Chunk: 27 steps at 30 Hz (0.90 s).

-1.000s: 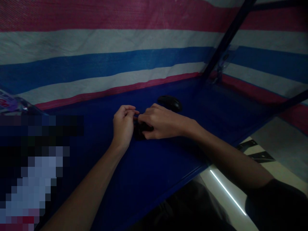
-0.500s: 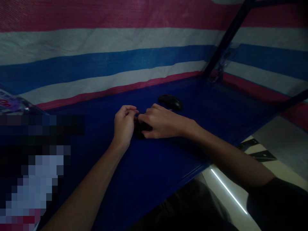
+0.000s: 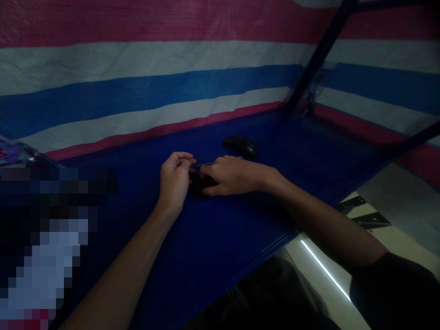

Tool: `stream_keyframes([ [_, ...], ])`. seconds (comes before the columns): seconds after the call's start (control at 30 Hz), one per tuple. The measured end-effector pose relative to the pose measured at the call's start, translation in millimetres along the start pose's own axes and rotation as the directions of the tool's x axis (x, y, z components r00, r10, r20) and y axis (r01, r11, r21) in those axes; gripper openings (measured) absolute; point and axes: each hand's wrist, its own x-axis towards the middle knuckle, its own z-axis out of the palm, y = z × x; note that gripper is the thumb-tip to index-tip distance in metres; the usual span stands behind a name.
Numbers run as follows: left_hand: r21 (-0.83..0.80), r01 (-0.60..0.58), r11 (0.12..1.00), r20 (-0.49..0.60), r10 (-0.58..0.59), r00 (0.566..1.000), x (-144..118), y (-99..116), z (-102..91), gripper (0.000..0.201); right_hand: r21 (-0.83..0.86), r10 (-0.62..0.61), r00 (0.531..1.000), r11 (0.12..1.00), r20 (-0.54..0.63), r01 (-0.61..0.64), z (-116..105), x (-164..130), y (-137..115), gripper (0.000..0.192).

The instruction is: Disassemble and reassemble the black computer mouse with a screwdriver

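The person is leaning over a dark blue table, and both bare hands are meeting near the middle of it, a little toward the back edge. The left hand is resting on its outer edge with the fingers curled in, thumb and fingertips pinched together at the top; something very small may be caught there, but the light is too dim for me to tell. The right hand is lying flat-ish, palm down, with its fingers closing over a small dark object that is sitting on the table between the two hands and touching both. A thin, pale, rod-like tool is running along the top of the right hand, its tip pointing at the left hand's pinched fingertips; it looks held in the right hand's fingers, though the exact grip is hidden.

Just behind the right hand, nearer the back edge, a black computer mouse is lying on the table, apart from the hands. A striped tarpaulin in red, white and blue is hanging along the back edge. A dark metal frame post is slanting up from the back right corner. A pale floor is showing past the right edge.
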Motion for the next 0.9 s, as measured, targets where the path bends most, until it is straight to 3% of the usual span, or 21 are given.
stream_keyframes([
  [0.07,-0.001,-0.006,1.000,-0.005,0.006,1.000,-0.2,0.2,0.1,0.013,0.074,-0.036,0.999,0.997,-0.001,0.036,-7.0,-2.5,6.1,0.030],
  [0.13,-0.007,-0.007,1.000,-0.005,0.007,1.000,-0.6,0.6,0.4,0.013,0.119,0.017,0.995,0.993,-0.098,-0.005,-13.8,-5.7,19.5,0.030],
  [0.2,-0.013,-0.008,1.000,-0.007,0.008,1.000,-1.1,0.9,0.8,0.013,0.133,0.151,0.957,0.984,-0.248,-0.121,-16.8,-8.4,39.9,0.028],
  [0.27,-0.014,-0.019,1.000,-0.008,0.019,1.000,-1.4,1.2,1.1,0.012,0.039,0.311,0.882,0.947,-0.354,-0.318,-14.8,-10.2,63.2,0.028],
  [0.33,-0.007,-0.034,0.999,-0.005,0.034,0.999,-1.6,1.3,1.3,0.011,-0.094,0.400,0.857,0.888,-0.324,-0.450,-9.4,-11.5,83.6,0.034],
  [0.4,-0.001,-0.046,0.999,0.001,0.046,0.999,-1.4,1.3,1.4,0.012,-0.124,0.492,0.828,0.835,-0.269,-0.536,-3.5,-12.5,97.3,0.042],
  [0.6,-0.019,-0.074,0.997,-0.011,0.073,0.997,-1.1,2.2,1.3,0.016,-0.036,0.553,0.804,0.819,-0.217,-0.573,3.7,-11.0,107.8,0.052],
  [0.7,-0.025,-0.107,0.994,-0.046,0.105,0.993,-0.5,3.1,0.4,0.015,0.052,0.495,0.819,0.863,-0.292,-0.503,-3.0,-12.7,100.3,0.047],
  [0.77,-0.036,-0.155,0.987,-0.088,0.151,0.985,0.7,3.6,-1.0,0.016,0.186,0.348,0.885,0.935,-0.309,-0.303,-11.2,-16.2,86.1,0.048],
  [0.83,-0.054,-0.213,0.976,-0.140,0.204,0.969,2.5,4.3,-2.7,0.017,0.341,0.197,0.949,0.934,-0.247,-0.105,-19.0,-20.4,65.1,0.050],
  [0.9,-0.071,-0.259,0.963,-0.197,0.241,0.950,4.4,5.4,-4.6,0.017,0.410,0.057,0.991,0.912,-0.124,-0.001,-23.2,-23.4,42.4,0.048],
])
